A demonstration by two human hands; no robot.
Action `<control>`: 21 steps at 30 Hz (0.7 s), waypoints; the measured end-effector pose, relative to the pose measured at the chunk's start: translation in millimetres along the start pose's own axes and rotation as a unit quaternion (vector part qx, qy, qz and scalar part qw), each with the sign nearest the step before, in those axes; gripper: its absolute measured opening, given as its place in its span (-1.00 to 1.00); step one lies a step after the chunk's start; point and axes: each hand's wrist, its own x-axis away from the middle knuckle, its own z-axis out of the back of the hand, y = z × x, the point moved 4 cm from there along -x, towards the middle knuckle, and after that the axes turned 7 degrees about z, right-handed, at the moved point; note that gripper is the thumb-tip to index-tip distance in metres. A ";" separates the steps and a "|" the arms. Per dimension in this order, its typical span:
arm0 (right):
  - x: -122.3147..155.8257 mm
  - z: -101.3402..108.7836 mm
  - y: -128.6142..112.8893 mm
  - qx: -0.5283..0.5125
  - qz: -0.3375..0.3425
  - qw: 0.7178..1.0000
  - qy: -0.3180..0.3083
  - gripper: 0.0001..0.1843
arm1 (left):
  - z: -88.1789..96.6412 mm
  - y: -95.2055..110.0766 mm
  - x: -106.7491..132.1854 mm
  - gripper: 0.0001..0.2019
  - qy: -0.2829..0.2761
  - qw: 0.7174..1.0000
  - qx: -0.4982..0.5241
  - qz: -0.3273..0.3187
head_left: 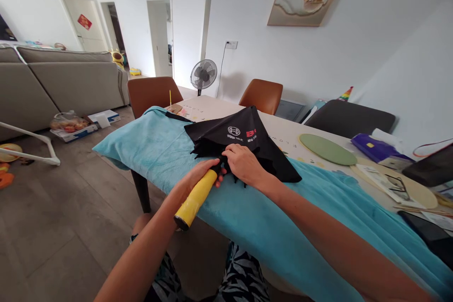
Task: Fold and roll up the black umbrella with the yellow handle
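A black folding umbrella (226, 125) with white and red print lies partly collapsed on a light blue cloth (163, 146), its yellow handle (198, 196) jutting over the table edge toward me. My left hand (203, 172) is wrapped round the upper end of the handle. Just beyond it, my right hand (244, 163) is closed at the base of the canopy, by the shaft. The fingertips of the right hand are bent against the black fabric and ribs, and part of the shaft is hidden behind them. Rib tips poke out below the canopy.
On the table's right lie a green oval mat (327, 149), a purple tissue pack (380, 148), eyeglasses (398, 186) and a black phone (428, 233). Brown chairs (262, 96) and a fan (204, 74) stand behind. A sofa (71, 78) is at the left.
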 end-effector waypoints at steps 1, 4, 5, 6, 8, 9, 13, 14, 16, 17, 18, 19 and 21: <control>1.2 -0.5 0.0 0.001 -0.001 1.000 -0.003 -0.70 | 0.1 0.6 -1.6 -0.77 0.014 1.000 0.024 -0.007; 4.0 -1.2 1.1 -0.007 0.004 1.000 -0.010 -0.69 | -1.1 3.0 -8.5 -0.89 0.039 0.996 0.079 -0.022; 5.0 -1.1 1.7 -0.014 0.006 1.000 -0.012 -0.69 | -2.2 4.0 -11.3 -0.92 0.041 0.997 0.067 -0.024; 6.1 -1.0 2.4 -0.021 0.006 1.000 -0.012 -0.68 | -3.6 5.0 -14.2 -0.93 0.041 0.998 0.042 -0.025; 8.8 -1.0 3.6 -0.036 0.002 0.999 -0.013 -0.67 | -6.1 6.9 -19.1 -0.92 0.044 0.999 -0.010 -0.028; 10.3 -1.3 4.1 -0.042 -0.002 0.999 -0.013 -0.67 | -7.5 7.3 -21.1 -0.91 0.043 0.998 -0.029 -0.028; 15.1 -2.5 5.1 -0.070 -0.014 0.997 -0.013 -0.67 | -11.5 6.7 -24.8 -0.86 0.041 0.993 -0.107 -0.037; 15.6 -0.8 5.9 -0.079 -0.015 0.997 -0.010 -0.67 | -11.5 6.2 -25.0 -0.83 0.043 0.990 -0.131 -0.039; 15.4 9.2 11.5 -0.094 -0.025 0.995 0.015 -0.67 | -10.3 5.4 -25.0 -0.80 0.044 0.986 -0.157 -0.042; 15.0 18.1 17.7 -0.094 -0.044 0.994 0.043 -0.68 | -9.5 5.2 -24.7 -0.79 0.041 0.986 -0.159 -0.042; 14.6 28.9 26.2 -0.087 -0.075 0.990 0.076 -0.69 | -8.7 5.2 -24.1 -0.78 0.037 0.986 -0.156 -0.043; 14.6 40.7 37.0 -0.072 -0.121 0.984 0.111 -0.70 | -8.0 5.4 -23.4 -0.77 0.034 0.987 -0.151 -0.044; 14.6 60.2 61.4 -0.030 -0.229 0.962 0.144 -0.72 | -7.2 5.9 -21.6 -0.77 0.030 0.988 -0.146 -0.043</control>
